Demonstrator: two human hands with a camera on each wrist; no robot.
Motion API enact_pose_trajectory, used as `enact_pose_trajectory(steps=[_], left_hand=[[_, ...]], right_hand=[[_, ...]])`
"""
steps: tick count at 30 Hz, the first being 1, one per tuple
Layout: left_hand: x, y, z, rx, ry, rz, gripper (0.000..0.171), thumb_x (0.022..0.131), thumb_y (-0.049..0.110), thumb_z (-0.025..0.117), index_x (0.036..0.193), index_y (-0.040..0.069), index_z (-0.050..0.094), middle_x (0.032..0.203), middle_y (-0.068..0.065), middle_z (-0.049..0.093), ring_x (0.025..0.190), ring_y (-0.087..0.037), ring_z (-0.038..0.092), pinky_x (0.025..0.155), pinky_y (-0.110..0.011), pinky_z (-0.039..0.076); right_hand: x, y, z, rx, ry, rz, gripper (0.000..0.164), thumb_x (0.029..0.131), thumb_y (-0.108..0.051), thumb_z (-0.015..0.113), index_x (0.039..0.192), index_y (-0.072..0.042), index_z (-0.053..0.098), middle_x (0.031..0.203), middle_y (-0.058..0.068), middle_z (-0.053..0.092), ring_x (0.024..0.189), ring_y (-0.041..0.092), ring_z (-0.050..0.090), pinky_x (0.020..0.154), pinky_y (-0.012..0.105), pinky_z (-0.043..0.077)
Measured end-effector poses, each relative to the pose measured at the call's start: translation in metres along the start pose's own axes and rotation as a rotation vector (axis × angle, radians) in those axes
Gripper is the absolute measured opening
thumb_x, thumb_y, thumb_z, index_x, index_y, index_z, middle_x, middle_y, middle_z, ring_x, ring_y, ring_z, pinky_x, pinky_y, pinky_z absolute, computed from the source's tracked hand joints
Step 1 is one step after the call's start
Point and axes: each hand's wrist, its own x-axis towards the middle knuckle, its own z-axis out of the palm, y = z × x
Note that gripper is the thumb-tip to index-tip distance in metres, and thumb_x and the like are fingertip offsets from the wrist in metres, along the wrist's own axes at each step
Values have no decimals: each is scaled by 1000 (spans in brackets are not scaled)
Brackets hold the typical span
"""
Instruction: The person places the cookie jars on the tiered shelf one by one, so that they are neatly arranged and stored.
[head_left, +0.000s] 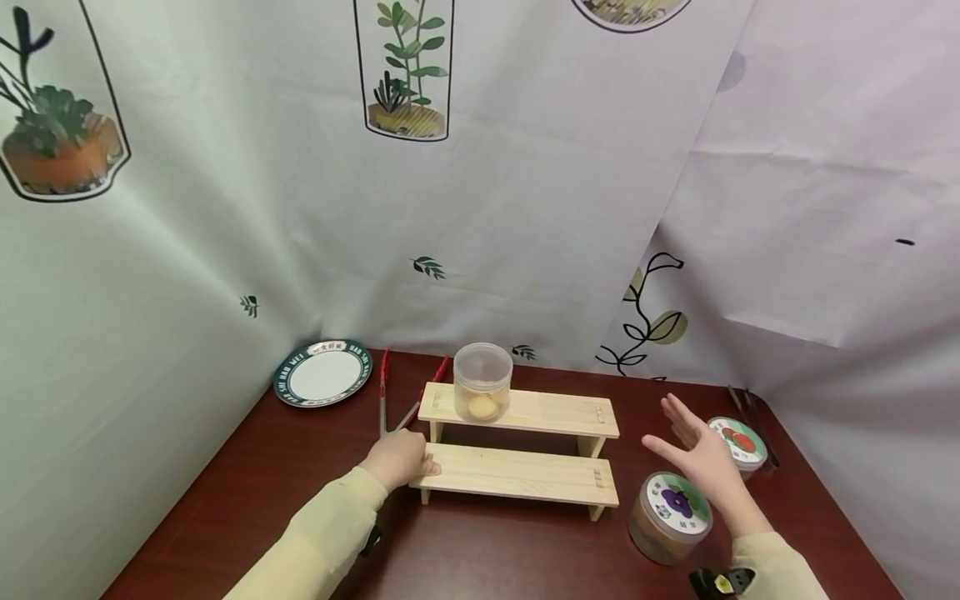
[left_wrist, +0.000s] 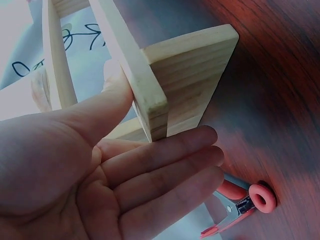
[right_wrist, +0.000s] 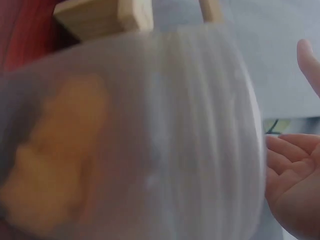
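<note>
My left hand (head_left: 399,460) grips the left end of the lower step of a two-tier wooden stand (head_left: 517,473). In the left wrist view, the thumb lies on one side of the board's end (left_wrist: 145,95) and the fingers on the other. On the stand's upper step sits a clear, open-topped plastic jar (head_left: 482,367) with a round yellowish piece inside. My right hand (head_left: 708,467) hovers with fingers spread, holding nothing, between two lidded jars. Nearest to it is the jar with a purple-fruit label (head_left: 671,517); this close-up jar (right_wrist: 200,140) fills much of the right wrist view.
Behind the right hand stands another jar (head_left: 738,442) with a red-fruit lid. Dark thin utensils (head_left: 761,425) lie at the table's right edge. Red-handled metal tongs (head_left: 384,383) lie left of the stand, and a green-rimmed plate (head_left: 322,373) is at the back left.
</note>
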Motion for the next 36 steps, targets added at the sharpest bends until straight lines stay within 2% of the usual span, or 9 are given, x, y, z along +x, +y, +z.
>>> enact_pose_trajectory(steps=[1,5,8,12,15,17,23,30,36], left_hand=[[0,0,0,2,0,2,42,78,36,75,55,11,50,53,0,47,55,-14,38,55,-33,40],[-1,-1,-1,4,-8,-8,39,78,36,75,59,9,54,56,-2,51,55,-14,40,57,-34,42],[-2,-3,-2,1,-17,-27,37,78,36,75,63,8,57,58,-3,54,55,-15,42,57,-35,43],[-3,-5,-2,-2,-21,-38,38,78,36,75,61,9,55,56,-2,53,55,-14,41,56,-34,42],[-2,-6,-1,-2,-20,-31,39,78,36,75,59,10,53,55,-1,50,54,-14,39,55,-33,41],[-1,-5,-1,0,-20,-25,39,79,36,75,59,10,53,54,-1,50,54,-14,39,55,-32,40],[0,-1,-3,2,-14,-4,40,79,35,75,58,10,52,53,0,47,54,-14,37,55,-32,39],[0,-3,0,-1,-10,3,41,79,36,74,55,11,52,50,1,45,52,-14,37,55,-33,40],[2,-3,2,-7,-12,3,42,79,37,74,55,11,51,51,2,45,52,-13,37,56,-32,40]], right_hand=[[-1,2,-2,-12,4,5,87,87,-42,67,151,-10,17,150,20,32,132,42,35,96,45,39],[-7,14,-9,-34,33,-15,84,88,-37,67,151,-12,19,147,20,36,130,40,39,89,14,42],[-11,26,-13,-7,66,-46,81,88,-32,68,151,-16,20,147,17,38,131,11,42,81,0,32],[-16,42,-20,46,118,-68,78,88,-26,68,151,-21,22,148,-5,39,111,-25,34,83,-1,33],[-20,52,-25,72,144,-57,77,88,-24,69,151,-20,24,142,-22,38,106,-28,34,82,-1,33],[-22,58,-28,75,169,-49,77,87,-23,70,150,-17,25,138,-25,39,104,-28,35,81,-1,33],[-29,73,-36,89,262,-25,76,86,-20,71,149,-17,29,135,-25,43,102,-28,39,81,-2,33],[-34,86,-43,104,294,67,77,87,-25,70,150,-25,25,135,-26,41,102,-29,37,78,-3,32],[-38,94,-46,144,344,109,76,86,-22,71,149,-25,28,134,-28,42,103,-28,38,79,-2,33]])
